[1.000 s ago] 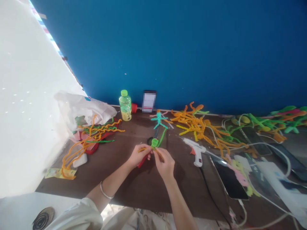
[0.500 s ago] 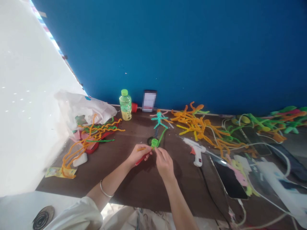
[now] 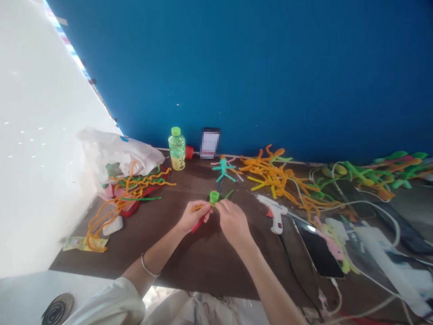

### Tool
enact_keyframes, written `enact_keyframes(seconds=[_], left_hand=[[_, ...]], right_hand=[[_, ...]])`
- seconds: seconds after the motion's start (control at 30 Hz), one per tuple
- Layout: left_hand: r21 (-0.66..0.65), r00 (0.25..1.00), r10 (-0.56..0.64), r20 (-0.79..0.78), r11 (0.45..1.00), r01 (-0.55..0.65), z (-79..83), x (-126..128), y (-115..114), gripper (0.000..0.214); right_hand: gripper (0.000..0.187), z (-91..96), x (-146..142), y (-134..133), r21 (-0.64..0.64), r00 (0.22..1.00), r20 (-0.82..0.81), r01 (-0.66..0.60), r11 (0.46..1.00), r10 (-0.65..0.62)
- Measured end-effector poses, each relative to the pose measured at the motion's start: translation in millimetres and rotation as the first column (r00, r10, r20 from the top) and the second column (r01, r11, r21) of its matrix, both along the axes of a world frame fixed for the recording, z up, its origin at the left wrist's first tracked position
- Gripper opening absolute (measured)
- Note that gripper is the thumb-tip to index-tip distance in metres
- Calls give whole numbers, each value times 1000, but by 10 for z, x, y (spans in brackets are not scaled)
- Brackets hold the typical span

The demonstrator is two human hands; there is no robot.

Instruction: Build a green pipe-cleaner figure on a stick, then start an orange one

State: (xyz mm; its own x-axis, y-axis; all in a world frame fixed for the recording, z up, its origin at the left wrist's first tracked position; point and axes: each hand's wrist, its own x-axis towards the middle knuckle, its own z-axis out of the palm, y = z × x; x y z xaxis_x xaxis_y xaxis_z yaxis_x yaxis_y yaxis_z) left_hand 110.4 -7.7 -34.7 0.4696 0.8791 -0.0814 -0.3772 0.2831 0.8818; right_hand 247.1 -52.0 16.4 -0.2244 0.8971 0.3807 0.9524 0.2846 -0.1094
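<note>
Near 6 o'clock on the brown tabletop (image 3: 203, 275), left hand (image 3: 194, 216) pinches an orange pipe cleaner (image 3: 199, 208); right hand (image 3: 233, 222) pinches a green pipe-cleaner knot (image 3: 214, 197); glue gun (image 3: 275, 216) at 3 o'clock.

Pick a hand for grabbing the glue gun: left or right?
Right, probably: the right hand sits nearer the glue gun, though it's touching the green pipe cleaner. The left hand is farther off, pinching the orange pipe cleaner.

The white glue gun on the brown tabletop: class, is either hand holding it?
No, the white glue gun lies on the brown tabletop to the right of the right hand, touching neither.
</note>
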Motion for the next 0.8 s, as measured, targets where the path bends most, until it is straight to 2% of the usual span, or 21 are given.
enact_keyframes(seconds=[0.1, 0.2, 0.3, 0.4, 0.5, 0.53, 0.6, 0.67, 0.73, 0.8], left_hand=[[24, 1000, 24, 15, 999, -24, 17, -32, 36, 27], [27, 997, 62, 41, 998, -63, 4, -54, 70, 26], [-2, 991, 108, 75, 994, -108, -15, -68, 96, 25], [-28, 986, 133, 98, 991, -131, -13, -83, 119, 24], [-44, 984, 125, 126, 992, -120, 0, -96, 143, 25], [-56, 983, 122, 133, 992, -116, 3, -99, 151, 25], [-98, 982, 136, 132, 988, -123, 7, -101, 164, 26], [-151, 981, 160, 109, 978, -143, 10, -102, 171, 27], [-200, 984, 158, 82, 970, -139, 11, -103, 173, 28], [-245, 989, 136, 65, 963, -116, 8, -105, 174, 28]], right_hand=[[21, 162, -7, 112, -164, 997, -74, -15, 986, 3], [23, 301, -3, 226, -352, 976, -214, -51, 935, -27], [18, 382, 9, 334, -440, 921, -385, -121, 890, -65], [9, 397, 13, 431, -499, 798, -589, -236, 834, -127], [2, 364, -4, 493, -529, 602, -765, -384, 757, -229], [3, 342, -13, 501, -520, 547, -798, -413, 747, -254], [6, 280, -29, 498, -472, 480, -841, -431, 769, -248], [4, 193, -32, 471, -397, 488, -856, -414, 819, -169], [9, 92, -19, 427, -320, 565, -823, -375, 870, -59], [16, -3, 8, 376, -224, 682, -728, -322, 920, 62]])
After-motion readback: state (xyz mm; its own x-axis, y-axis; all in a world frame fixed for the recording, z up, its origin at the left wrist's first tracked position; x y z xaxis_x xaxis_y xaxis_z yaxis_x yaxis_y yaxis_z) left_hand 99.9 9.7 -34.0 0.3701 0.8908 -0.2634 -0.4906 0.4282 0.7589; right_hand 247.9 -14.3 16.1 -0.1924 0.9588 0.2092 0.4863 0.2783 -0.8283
